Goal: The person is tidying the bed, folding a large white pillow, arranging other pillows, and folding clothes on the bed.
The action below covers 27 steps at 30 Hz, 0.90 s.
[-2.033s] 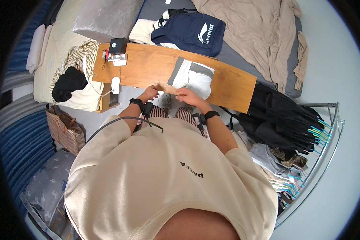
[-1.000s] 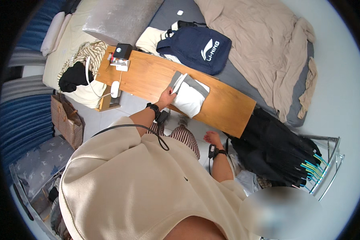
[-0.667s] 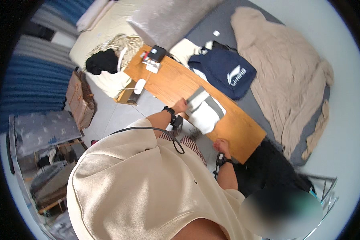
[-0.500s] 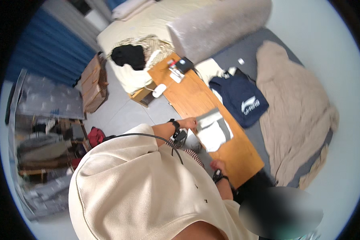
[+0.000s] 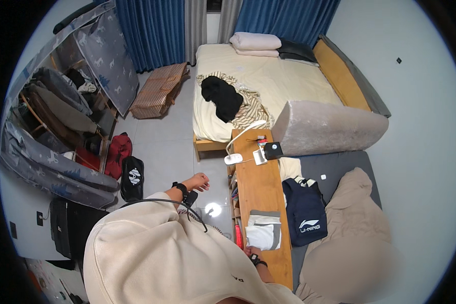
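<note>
A folded white and grey garment (image 5: pixel 264 231) lies flat on the narrow wooden table (image 5: pixel 258 182). My left hand (image 5: pixel 200 181) hangs over the floor to the left of the table, its fingers loosely bent and apart, with nothing in them. At the near edge of the garment is my right hand (image 5: pixel 253 251), low over the tabletop. Its fingers are small and partly hidden by the wrist device, so their grip is unclear. Dark devices are strapped to both wrists.
A white desk lamp (image 5: pixel 233 158) and black box (image 5: pixel 273 150) stand at the table's far end. Right of it lie a navy backpack (image 5: pixel 305 205) and beige blanket (image 5: pixel 357 213). A bed (image 5: pixel 289 76) stands beyond; an open fabric wardrobe (image 5: pixel 106 61) and bags are leftward.
My left hand has left the garment and moved left, away from the table. My right hand is now beside the garment's near edge. The head view has turned, bringing more of the room in.
</note>
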Each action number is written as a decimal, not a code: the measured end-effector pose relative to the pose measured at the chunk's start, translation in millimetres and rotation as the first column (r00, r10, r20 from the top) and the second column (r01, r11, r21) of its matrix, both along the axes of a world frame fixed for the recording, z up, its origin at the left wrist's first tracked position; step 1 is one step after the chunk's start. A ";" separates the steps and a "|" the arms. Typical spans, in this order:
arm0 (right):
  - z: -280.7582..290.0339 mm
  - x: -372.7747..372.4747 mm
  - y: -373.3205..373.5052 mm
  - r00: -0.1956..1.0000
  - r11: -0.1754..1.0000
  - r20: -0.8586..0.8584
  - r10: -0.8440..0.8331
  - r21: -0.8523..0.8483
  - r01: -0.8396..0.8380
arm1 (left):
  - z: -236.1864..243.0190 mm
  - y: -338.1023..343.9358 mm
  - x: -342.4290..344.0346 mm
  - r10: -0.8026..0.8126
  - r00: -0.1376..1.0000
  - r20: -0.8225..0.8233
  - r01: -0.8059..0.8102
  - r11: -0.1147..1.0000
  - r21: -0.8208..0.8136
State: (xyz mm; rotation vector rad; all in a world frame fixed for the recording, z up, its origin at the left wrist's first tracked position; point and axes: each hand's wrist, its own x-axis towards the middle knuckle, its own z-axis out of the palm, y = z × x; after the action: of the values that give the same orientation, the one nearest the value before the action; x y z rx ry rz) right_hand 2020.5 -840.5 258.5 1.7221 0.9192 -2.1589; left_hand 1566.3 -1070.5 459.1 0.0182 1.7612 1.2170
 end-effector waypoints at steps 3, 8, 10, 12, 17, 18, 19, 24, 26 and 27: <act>17.3 -25.7 5.8 0.993 0.987 0.007 -0.118 -0.106 0.118 | -5.1 -26.3 -18.8 0.069 0.997 0.041 -0.072 0.996 0.054; 80.9 -97.0 -45.1 0.994 0.982 0.105 0.035 0.180 -0.054 | -43.1 -106.0 -51.4 0.159 0.982 0.098 -0.164 0.986 0.040; 94.1 -115.1 -72.4 0.955 0.921 0.188 0.229 0.275 -0.275 | -50.4 -130.3 -70.5 0.169 0.976 0.139 -0.176 0.984 0.042; 87.9 -123.1 -78.6 0.894 0.826 0.258 0.368 0.350 -0.441 | -37.6 -136.7 -92.7 0.147 0.975 0.164 -0.158 0.986 0.058; 44.3 -180.0 -94.5 0.648 0.472 0.355 0.673 0.469 -0.747 | -46.5 -216.9 -168.3 0.209 0.967 0.143 -0.219 0.974 0.056; 37.0 -190.9 -98.4 0.597 0.398 0.372 0.710 0.487 -0.777 | -46.9 -230.3 -180.7 0.255 0.958 0.134 -0.263 0.964 0.040; 30.5 -205.9 -104.4 0.540 0.318 0.389 0.746 0.504 -0.803 | -48.4 -247.1 -192.9 0.286 0.951 0.121 -0.290 0.957 0.017; 1.3 -263.8 -108.1 0.322 -0.024 0.511 0.797 0.559 -0.829 | -35.9 -262.1 -241.3 0.301 0.944 0.132 -0.310 0.949 0.054; -1.3 -271.1 -87.4 0.283 -0.134 0.572 0.770 0.579 -0.804 | -26.1 -228.9 -263.4 0.235 0.962 0.136 -0.249 0.964 0.093; 7.9 -298.8 -103.2 0.155 -0.279 0.595 0.789 0.571 -0.772 | -37.6 -262.4 -265.3 0.294 0.944 0.150 -0.305 0.951 0.056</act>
State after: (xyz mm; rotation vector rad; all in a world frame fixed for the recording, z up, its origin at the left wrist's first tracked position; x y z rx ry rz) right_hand 1721.6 -943.7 266.4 0.5276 2.4630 -0.6100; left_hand 1301.0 -1332.9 421.5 -0.2934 1.6314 1.4681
